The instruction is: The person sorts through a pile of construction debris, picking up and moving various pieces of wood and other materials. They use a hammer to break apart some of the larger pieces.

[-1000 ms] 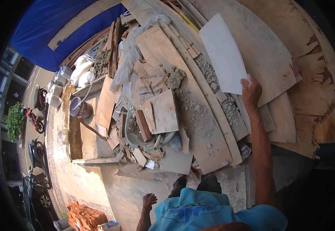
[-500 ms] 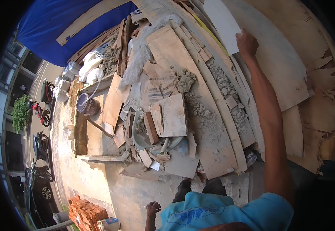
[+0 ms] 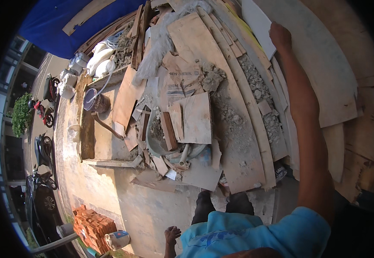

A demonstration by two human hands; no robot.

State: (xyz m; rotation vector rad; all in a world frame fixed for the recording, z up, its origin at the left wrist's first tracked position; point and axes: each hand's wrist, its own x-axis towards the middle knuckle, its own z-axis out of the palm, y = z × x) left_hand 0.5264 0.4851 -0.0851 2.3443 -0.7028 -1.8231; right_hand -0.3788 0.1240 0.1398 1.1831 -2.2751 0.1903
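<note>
My right arm reaches far forward along the right side. My right hand [image 3: 280,36] is closed around the edge of a thin white board [image 3: 257,21], partly cut off by the top of the picture. Beside and under it lies a large, pale, curved-looking plywood sheet [image 3: 320,64]. My left hand [image 3: 172,234] hangs low beside my blue shirt, fingers loosely bent and a little apart, with nothing in them. Nearest in front of my feet is a plywood sheet [image 3: 242,167] strewn with grey rubble.
A basin [image 3: 157,148] with wood scraps, a square plywood piece [image 3: 195,118] and a torn paper sack [image 3: 178,81] clutter the middle. A bucket [image 3: 96,101] stands left. Stacked bricks [image 3: 92,228] lie lower left; a blue tarp [image 3: 49,30] hangs at upper left. Parked motorbikes [image 3: 43,150] line the far left.
The whole view has shifted slightly. My right hand still grips the white board, whose near corner appears a little closer to me against the boards beside it. My left hand stays low.
</note>
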